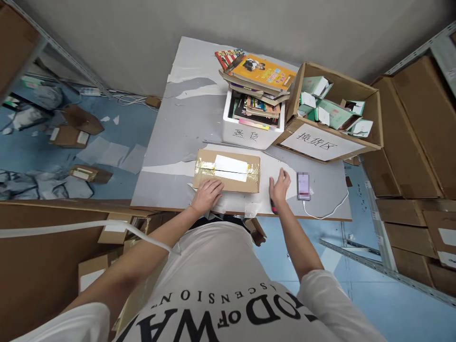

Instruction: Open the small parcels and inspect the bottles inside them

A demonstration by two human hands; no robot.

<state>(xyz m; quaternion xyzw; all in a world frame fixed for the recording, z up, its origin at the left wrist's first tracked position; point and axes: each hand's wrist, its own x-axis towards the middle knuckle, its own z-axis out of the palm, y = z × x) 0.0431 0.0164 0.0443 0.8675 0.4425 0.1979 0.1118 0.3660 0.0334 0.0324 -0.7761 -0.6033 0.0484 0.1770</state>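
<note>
A taped cardboard box (228, 186) with a white label lies on the table in front of me. A dark line runs lengthwise across its top, through the tape and label. My left hand (208, 194) rests on the near left edge of the box, its fingers stretched flat. To the right of the box, my right hand (280, 188) is over the table with thumb and fingers apart and nothing visible in it. Partly covered by that hand and wrist is a small red and black object (273, 207); its kind is hard to make out.
A phone (303, 186) on a white cable lies at the right. Behind the box stand a white bin (245, 135) stacked with books (263, 71) and a cardboard carton (374, 114) holding green-and-white boxes. Shelving with cartons (409, 175) is on the right; cartons also stand at lower left.
</note>
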